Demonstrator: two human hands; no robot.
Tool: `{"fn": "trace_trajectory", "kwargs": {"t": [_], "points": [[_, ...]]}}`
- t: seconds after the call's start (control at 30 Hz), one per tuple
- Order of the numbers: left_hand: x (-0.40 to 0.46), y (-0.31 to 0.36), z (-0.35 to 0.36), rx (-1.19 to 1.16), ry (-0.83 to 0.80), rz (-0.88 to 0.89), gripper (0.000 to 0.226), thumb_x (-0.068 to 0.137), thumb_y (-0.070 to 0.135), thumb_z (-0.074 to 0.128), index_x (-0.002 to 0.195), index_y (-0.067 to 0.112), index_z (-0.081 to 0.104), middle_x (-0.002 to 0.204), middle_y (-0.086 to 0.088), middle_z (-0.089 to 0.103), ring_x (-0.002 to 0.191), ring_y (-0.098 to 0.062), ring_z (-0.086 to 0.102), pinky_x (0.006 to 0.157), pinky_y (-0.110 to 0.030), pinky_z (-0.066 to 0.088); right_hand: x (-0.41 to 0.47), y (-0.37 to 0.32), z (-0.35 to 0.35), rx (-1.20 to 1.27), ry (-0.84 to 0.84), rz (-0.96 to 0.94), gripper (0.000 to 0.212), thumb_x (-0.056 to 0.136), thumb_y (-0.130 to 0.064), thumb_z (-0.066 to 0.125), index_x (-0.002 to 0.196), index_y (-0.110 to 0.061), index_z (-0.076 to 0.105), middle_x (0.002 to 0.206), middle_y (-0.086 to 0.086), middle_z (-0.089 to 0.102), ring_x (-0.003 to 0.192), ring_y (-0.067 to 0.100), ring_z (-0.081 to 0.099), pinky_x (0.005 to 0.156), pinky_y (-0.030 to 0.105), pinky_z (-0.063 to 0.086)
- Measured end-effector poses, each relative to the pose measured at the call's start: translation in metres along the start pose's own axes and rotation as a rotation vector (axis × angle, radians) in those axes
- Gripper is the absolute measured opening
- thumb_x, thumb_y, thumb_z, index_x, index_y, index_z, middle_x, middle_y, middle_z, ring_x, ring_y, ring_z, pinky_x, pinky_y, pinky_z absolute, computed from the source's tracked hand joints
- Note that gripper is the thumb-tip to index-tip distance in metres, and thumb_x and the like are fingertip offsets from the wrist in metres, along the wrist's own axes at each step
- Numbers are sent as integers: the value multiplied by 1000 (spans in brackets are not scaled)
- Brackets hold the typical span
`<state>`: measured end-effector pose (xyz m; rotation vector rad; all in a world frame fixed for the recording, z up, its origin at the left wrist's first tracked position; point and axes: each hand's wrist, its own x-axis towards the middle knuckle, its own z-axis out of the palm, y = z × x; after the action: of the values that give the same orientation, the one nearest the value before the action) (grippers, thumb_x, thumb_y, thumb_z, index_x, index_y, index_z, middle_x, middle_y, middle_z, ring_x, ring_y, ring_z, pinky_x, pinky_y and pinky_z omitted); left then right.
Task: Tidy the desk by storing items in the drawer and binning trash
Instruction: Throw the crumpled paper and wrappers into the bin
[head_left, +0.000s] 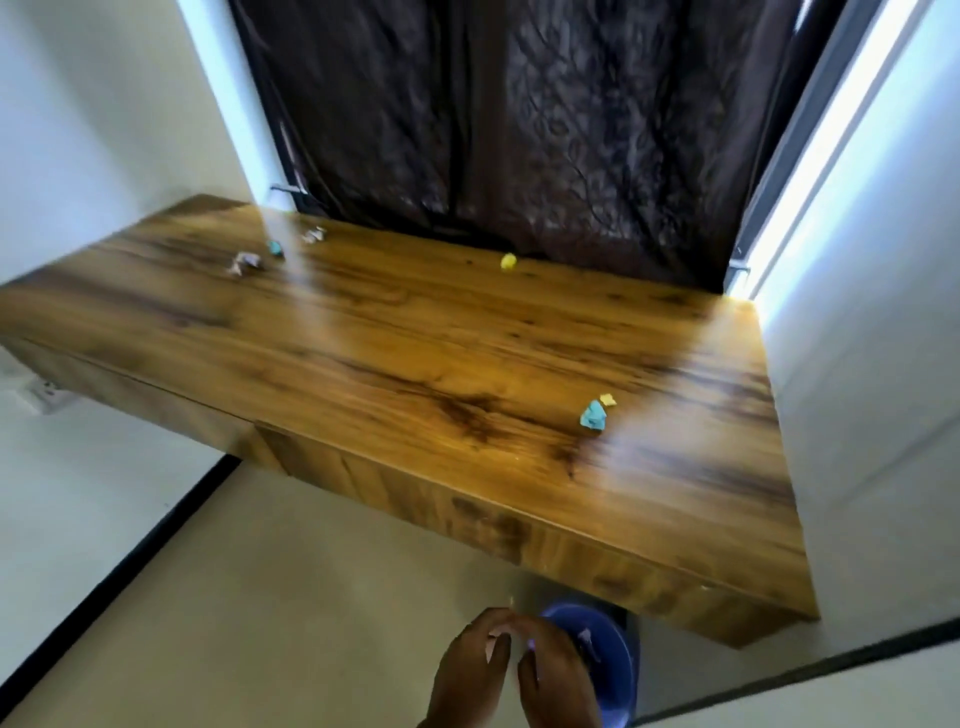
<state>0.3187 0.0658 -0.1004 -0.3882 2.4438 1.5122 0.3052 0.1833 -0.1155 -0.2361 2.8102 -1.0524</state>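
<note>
We look down on a wooden desk (415, 343) set against a dark curtain (519, 119); the frame is motion-blurred. Both hands meet low in the view, beside a blue bin (615, 670) that stands on the floor under the desk's front edge. The left hand (470, 670) and the right hand (558, 680) have curled fingers, and a pale scrap shows between them; we cannot tell which hand grips it, or whether either truly does. One scrap already lies inside the bin. We judge the binning step to be in hand. Trash remains on the desktop: a crumpled blue paper (593, 415) touching a small yellow scrap (608, 399) near the right front, a yellow ball (508, 261) by the curtain, and a teal scrap (275, 248) between two whitish wads (245, 263) at the far left. The next move calls for a reach over the front edge; the desktop between the scraps offers open room, while the wall hems the right end.
</note>
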Motion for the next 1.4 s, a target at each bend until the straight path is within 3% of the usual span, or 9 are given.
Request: {"fn": "trace_trajectory", "kwargs": {"t": [0.1, 0.2, 0.37, 0.5, 0.63, 0.87, 1.07, 1.2, 1.4], "points": [[-4, 12, -45, -46, 78, 36, 38, 94, 13, 47, 100, 50, 49, 96, 30, 65, 98, 9, 58, 86, -11, 44, 10, -53, -7, 51, 24, -154, 52, 60, 0, 56, 101, -32, 61, 93, -11, 66, 86, -3, 55, 79, -3, 30], [-2, 30, -87, -110, 160, 95, 36, 95, 10, 45, 106, 44, 53, 102, 28, 62, 100, 17, 52, 80, -4, 40, 27, -99, -16, 70, 104, -198, 44, 80, -3, 54, 113, -32, 59, 116, -17, 54, 104, -5, 48, 84, 0, 26], [19, 63, -144, -254, 170, 245, 27, 97, 15, 48, 111, 37, 56, 111, 21, 64, 98, 10, 59, 82, -10, 47, 70, -148, -29, 101, 228, -231, 36, 85, -3, 54, 108, -30, 59, 113, -14, 56, 108, 5, 50, 92, 19, 38], [39, 82, -175, -465, 100, 272, 25, 97, 9, 47, 111, 27, 58, 113, 5, 65, 104, -7, 62, 79, -14, 48, 103, -161, -42, 47, 320, -169, 38, 84, -28, 39, 115, -19, 60, 121, -1, 56, 113, 13, 49, 85, 14, 33], [54, 90, -192, -536, -5, 253, 23, 98, 11, 44, 113, 18, 60, 112, 2, 65, 101, -15, 64, 74, -14, 50, 120, -151, -63, 8, 457, -44, 31, 86, -3, 55, 116, -11, 60, 124, 9, 56, 117, 25, 48, 95, 34, 41], [98, 104, -196, -537, -171, 151, 20, 99, 20, 45, 107, 24, 62, 109, 6, 67, 95, -11, 66, 81, -20, 48, 171, -87, -107, -193, 519, 209, 34, 83, 1, 60, 117, -2, 61, 127, 18, 54, 112, 38, 51, 91, 44, 45], [155, 133, -182, -511, -368, -9, 23, 100, 21, 41, 108, 24, 62, 113, 3, 67, 99, -15, 66, 93, -30, 49, 202, -56, -107, -366, 471, 219, 29, 87, -5, 59, 115, -5, 64, 125, 14, 59, 107, 34, 52, 82, 40, 47], [189, 153, -163, -672, -465, -218, 28, 101, 23, 40, 123, 17, 55, 125, 0, 59, 111, -24, 59, 101, -39, 42, 221, -82, -100, -159, 491, 193, 17, 86, -10, 63, 101, -7, 69, 105, 8, 66, 94, 22, 59, 80, 27, 44], [229, 168, -130, -996, -463, -520, 30, 99, 24, 45, 123, 11, 58, 109, -6, 67, 98, -24, 63, 78, -35, 51, 230, -129, -71, -30, 336, 7, 27, 85, -17, 60, 109, -20, 69, 109, -15, 59, 99, -1, 51, 80, 5, 35]]}}
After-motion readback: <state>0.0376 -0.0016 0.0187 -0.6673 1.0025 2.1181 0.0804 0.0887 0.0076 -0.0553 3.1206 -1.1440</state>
